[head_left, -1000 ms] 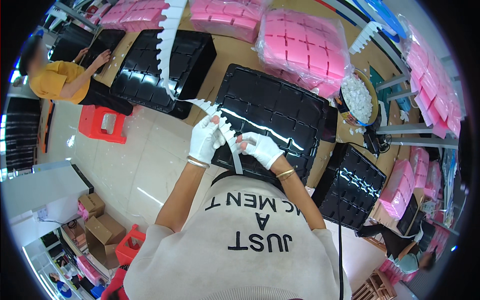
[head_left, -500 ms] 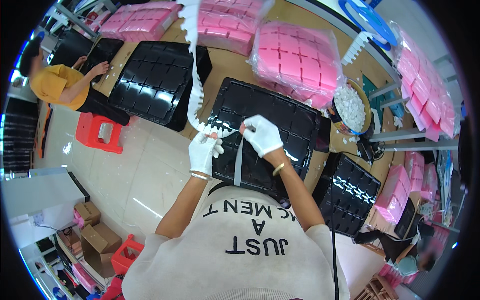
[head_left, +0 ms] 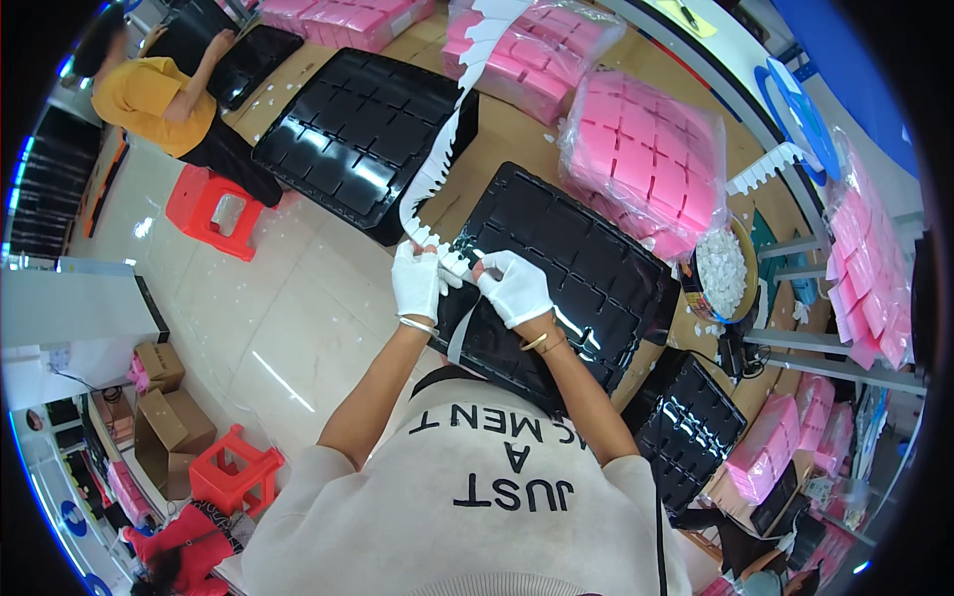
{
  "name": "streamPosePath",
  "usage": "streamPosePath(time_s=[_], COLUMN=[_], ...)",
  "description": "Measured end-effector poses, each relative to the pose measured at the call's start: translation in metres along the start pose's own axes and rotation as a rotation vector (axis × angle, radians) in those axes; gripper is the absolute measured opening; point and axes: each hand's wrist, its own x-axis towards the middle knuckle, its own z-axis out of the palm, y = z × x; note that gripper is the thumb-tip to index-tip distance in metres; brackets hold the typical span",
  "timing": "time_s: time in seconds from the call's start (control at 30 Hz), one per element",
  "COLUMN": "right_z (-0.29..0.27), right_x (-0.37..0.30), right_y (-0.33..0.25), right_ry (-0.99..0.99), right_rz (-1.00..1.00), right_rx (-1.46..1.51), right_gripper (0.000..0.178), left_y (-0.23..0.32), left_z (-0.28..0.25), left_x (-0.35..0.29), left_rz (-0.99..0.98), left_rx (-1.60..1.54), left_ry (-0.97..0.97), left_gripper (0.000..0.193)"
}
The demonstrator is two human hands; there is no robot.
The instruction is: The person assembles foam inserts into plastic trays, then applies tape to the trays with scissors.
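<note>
My left hand (head_left: 417, 283), in a white glove with bare fingertips, pinches a long white notched strip (head_left: 437, 164) close to its lower end. From there the strip curves up and away past the top of the view. My right hand (head_left: 517, 288), gloved alike, is closed in a pinch at the strip's end, just right of the left hand. A thin greyish ribbon (head_left: 460, 336) hangs from between the hands toward my body. Beneath both hands lies a black plastic tray (head_left: 566, 258) with a grid of raised panels, at the table's near edge.
Another black tray (head_left: 363, 129) lies at the far left, and one (head_left: 686, 427) at the right. Bagged pink foam blocks (head_left: 646, 149) stand behind. A round tub (head_left: 722, 273) holds white scraps. A person in yellow (head_left: 154, 104) works beyond a red stool (head_left: 214, 212).
The whole view has turned and shifted. My right hand's pinch has come down level with the strip's end, and the ribbon now slants. A person in red has come into view at the lower left.
</note>
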Motion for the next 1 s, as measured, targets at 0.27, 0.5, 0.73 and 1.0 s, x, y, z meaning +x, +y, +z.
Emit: streamPosePath(time_s=[0.27,0.5,0.73,1.0], right_z=[0.003,-0.03,-0.045,-0.075], right_x=[-0.006,0.073,0.124,0.106], right_y=[0.028,0.062,0.167,0.173], right_ry=[0.114,0.307,0.069,0.124], right_rz=[0.135,-0.284,-0.13,-0.164], right_rx=[0.25,-0.111,-0.231,-0.174], right_gripper=[0.014,0.008,0.041,0.01], left_y=[0.002,-0.016,-0.046,-0.051], left_z=[-0.004,-0.05,-0.021,-0.011], left_x=[-0.005,-0.033,-0.076,-0.083], left_rz=[-0.07,-0.032,0.388,0.44], left_rx=[-0.044,-0.107,0.433,0.442], left_ry=[-0.021,-0.026,0.289,0.036], left_gripper=[0.01,0.008,0.01,0.019])
